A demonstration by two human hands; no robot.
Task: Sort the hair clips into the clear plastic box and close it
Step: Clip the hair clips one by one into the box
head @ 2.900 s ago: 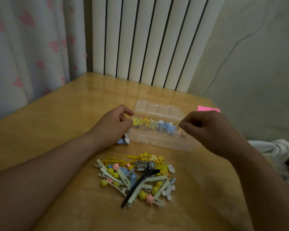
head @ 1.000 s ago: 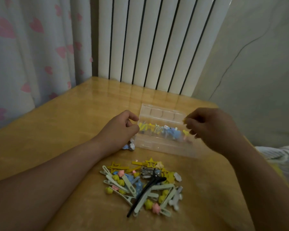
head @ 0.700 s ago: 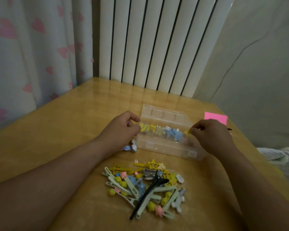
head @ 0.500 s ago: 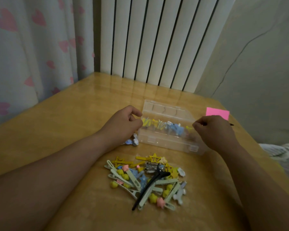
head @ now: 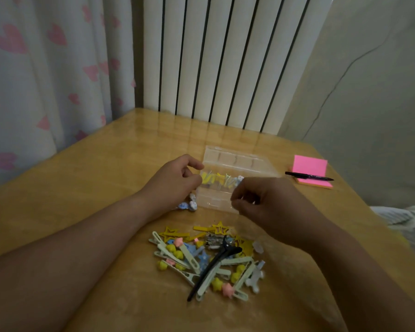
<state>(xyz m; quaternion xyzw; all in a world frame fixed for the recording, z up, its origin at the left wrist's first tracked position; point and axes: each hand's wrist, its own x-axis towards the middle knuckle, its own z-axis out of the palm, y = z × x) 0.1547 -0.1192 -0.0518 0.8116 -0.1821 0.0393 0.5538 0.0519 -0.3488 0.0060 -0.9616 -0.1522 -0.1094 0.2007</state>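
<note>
Clear plastic box (head: 237,161) half hidden by right hand (head: 268,204).
Gripped at left end by left hand (head: 173,180); right grasp unclear.

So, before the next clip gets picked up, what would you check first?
1. Clear plastic box lid open: ok.
2. Left hand at the box's left end: ok; actual grip, cannot tell.
3. Right hand empty: cannot tell, its fingers are curled.
4. Pile of clips uncovered on the table in front of the box: ok.
5. All clips boxed: not ok; the pile and two stray clips by the left hand lie outside.
</note>
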